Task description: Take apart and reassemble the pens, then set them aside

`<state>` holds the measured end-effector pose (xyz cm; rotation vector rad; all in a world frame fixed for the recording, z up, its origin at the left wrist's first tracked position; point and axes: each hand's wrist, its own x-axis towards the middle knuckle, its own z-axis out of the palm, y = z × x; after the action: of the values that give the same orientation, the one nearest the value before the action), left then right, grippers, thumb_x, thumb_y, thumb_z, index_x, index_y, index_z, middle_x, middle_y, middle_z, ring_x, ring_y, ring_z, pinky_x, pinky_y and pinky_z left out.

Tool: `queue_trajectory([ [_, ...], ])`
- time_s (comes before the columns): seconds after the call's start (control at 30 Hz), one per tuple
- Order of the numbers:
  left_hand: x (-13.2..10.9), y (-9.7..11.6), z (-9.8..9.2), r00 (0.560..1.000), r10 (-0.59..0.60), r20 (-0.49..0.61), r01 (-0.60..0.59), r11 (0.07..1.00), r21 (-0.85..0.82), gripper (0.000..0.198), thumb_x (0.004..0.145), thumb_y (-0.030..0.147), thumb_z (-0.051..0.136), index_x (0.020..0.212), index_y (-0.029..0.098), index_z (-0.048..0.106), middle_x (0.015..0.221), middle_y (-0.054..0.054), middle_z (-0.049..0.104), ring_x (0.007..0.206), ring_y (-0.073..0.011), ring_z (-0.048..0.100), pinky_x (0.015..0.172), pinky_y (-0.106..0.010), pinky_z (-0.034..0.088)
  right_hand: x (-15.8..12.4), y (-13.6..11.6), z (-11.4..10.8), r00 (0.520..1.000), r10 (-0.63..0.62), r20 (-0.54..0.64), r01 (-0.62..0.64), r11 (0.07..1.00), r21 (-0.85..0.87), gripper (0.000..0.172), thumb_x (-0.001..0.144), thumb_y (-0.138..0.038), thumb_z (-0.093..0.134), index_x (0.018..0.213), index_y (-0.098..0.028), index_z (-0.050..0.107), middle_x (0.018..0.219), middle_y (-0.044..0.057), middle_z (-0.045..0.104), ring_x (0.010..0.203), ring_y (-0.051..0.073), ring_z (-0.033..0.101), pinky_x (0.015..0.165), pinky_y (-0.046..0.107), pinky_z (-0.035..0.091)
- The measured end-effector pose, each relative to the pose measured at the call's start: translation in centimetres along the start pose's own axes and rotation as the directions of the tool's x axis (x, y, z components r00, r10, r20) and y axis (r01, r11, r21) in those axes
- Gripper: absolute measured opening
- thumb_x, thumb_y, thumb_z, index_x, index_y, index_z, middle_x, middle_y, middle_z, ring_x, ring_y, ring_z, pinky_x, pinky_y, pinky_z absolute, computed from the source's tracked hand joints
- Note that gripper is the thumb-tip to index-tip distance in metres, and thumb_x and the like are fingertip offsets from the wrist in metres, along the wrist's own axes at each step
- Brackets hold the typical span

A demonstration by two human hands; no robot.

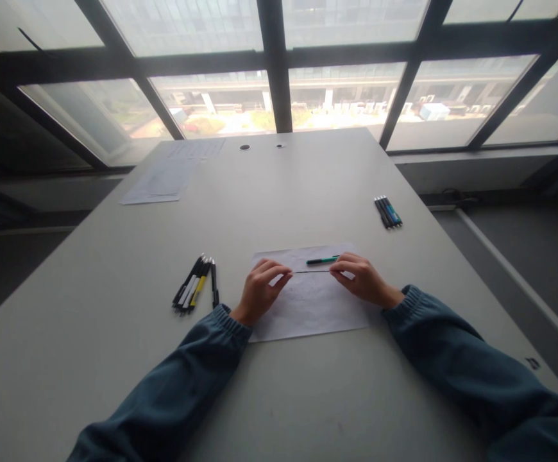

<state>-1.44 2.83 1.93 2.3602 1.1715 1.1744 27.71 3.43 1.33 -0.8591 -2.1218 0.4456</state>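
Between my two hands a thin dark pen refill (311, 271) is stretched level above a white sheet of paper (327, 314). My left hand (264, 287) pinches its left end with thumb and fingertips. At the other end, my right hand (360, 277) has its fingers closed on the refill. Just beyond the refill, a green and black pen (321, 261) lies on the sheet, its right end close to my right fingers. Faint marks show on the paper.
Left of the sheet lies a bunch of black, white and yellow pens (192, 284), with a single black pen (215, 283) beside it. Several dark and blue pens (388, 212) lie at right. Papers (163, 176) rest at the far left of the white table (279, 199), before the windows.
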Motion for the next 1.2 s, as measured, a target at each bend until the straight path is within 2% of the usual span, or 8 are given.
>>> queue_trajectory([
  [0.2, -0.4, -0.6, 0.1, 0.996, 0.012, 0.089, -0.022, 0.993, 0.115, 0.012, 0.094, 0.03, 0.065, 0.096, 0.023, 0.074, 0.088, -0.005, 0.07, 0.084, -0.0184, 0.061, 0.076, -0.032, 0.052, -0.9, 1.2, -0.9, 0.998, 0.055, -0.04, -0.058, 0.996, -0.069, 0.011, 0.093, -0.02, 0.062, 0.089, -0.021, 0.073, 0.084, 0.005, 0.067, 0.08, 0.018, 0.062, 0.074, 0.032, 0.051],
  [0.33, -0.5, -0.6, 0.0, 0.986, 0.036, 0.161, -0.063, 0.984, 0.166, 0.013, 0.095, 0.028, 0.063, 0.099, 0.024, 0.075, 0.092, -0.006, 0.069, 0.087, -0.0187, 0.06, 0.076, -0.032, 0.053, -1.0, 1.4, -0.6, 0.996, 0.083, 0.02, -0.081, 0.993, -0.081, 0.012, 0.093, -0.02, 0.063, 0.086, -0.021, 0.073, 0.083, 0.005, 0.067, 0.078, 0.018, 0.061, 0.073, 0.032, 0.051],
  [0.47, -0.4, -0.8, 0.0, 0.98, 0.03, 0.196, -0.057, 0.99, 0.132, 0.014, 0.094, 0.023, 0.064, 0.1, 0.024, 0.076, 0.095, -0.006, 0.069, 0.089, -0.0192, 0.06, 0.076, -0.033, 0.055, -0.8, 1.3, -0.3, 0.992, 0.103, 0.067, -0.097, 0.992, -0.084, 0.012, 0.091, -0.019, 0.063, 0.083, -0.021, 0.073, 0.08, 0.005, 0.066, 0.074, 0.018, 0.06, 0.07, 0.031, 0.05],
  [0.7, -0.4, -0.9, -0.1, 0.981, 0.006, 0.193, -0.032, 0.991, 0.129, 0.019, 0.091, 0.027, 0.068, 0.109, 0.024, 0.074, 0.097, -0.007, 0.069, 0.093, -0.0208, 0.061, 0.08, -0.034, 0.055, -0.7, 1.4, -0.3, 0.988, 0.123, 0.097, -0.11, 0.986, -0.128, 0.01, 0.088, -0.015, 0.065, 0.086, -0.02, 0.074, 0.082, 0.006, 0.069, 0.074, 0.018, 0.061, 0.072, 0.033, 0.051],
  [0.87, -0.3, -0.5, 0.0, 0.993, -0.032, 0.113, 0.018, 0.992, 0.128, 0.024, 0.098, 0.02, 0.054, 0.117, 0.021, 0.068, 0.1, -0.007, 0.07, 0.095, -0.0202, 0.062, 0.088, -0.036, 0.053, -0.8, 1.4, -0.4, 0.987, 0.122, 0.101, -0.106, 0.983, -0.151, 0.007, 0.088, -0.018, 0.068, 0.088, -0.02, 0.074, 0.083, 0.006, 0.069, 0.079, 0.02, 0.062, 0.076, 0.035, 0.051],
  [0.97, -0.4, -0.7, 0.1, 0.995, -0.074, 0.073, 0.066, 0.991, 0.112, 0.025, 0.099, 0.02, 0.053, 0.121, 0.02, 0.065, 0.099, -0.006, 0.071, 0.092, -0.0188, 0.063, 0.085, -0.034, 0.054, -0.7, 1.3, -0.4, 0.993, 0.097, 0.074, -0.086, 0.986, -0.142, 0.007, 0.09, -0.021, 0.067, 0.088, -0.02, 0.074, 0.084, 0.006, 0.069, 0.08, 0.02, 0.063, 0.076, 0.035, 0.052],
  [1.07, -0.6, -1.0, 0.0, 0.994, -0.104, 0.038, 0.099, 0.987, 0.129, 0.017, 0.098, 0.024, 0.058, 0.111, 0.021, 0.067, 0.095, -0.005, 0.071, 0.089, -0.0188, 0.064, 0.083, -0.034, 0.054, -0.6, 1.2, -0.4, 0.996, 0.085, 0.04, -0.079, 0.988, -0.129, 0.011, 0.092, -0.023, 0.064, 0.086, -0.021, 0.073, 0.082, 0.006, 0.069, 0.078, 0.02, 0.063, 0.075, 0.034, 0.051],
  [1.2, -0.5, -1.2, -0.2, 0.995, -0.078, 0.06, 0.066, 0.982, 0.179, 0.01, 0.095, 0.022, 0.061, 0.098, 0.022, 0.071, 0.095, -0.006, 0.071, 0.093, -0.021, 0.062, 0.085, -0.036, 0.053, -0.6, 1.2, -0.4, 0.994, 0.104, 0.026, -0.1, 0.989, -0.111, 0.017, 0.095, -0.024, 0.06, 0.084, -0.021, 0.072, 0.082, 0.006, 0.068, 0.079, 0.02, 0.063, 0.076, 0.034, 0.051],
])
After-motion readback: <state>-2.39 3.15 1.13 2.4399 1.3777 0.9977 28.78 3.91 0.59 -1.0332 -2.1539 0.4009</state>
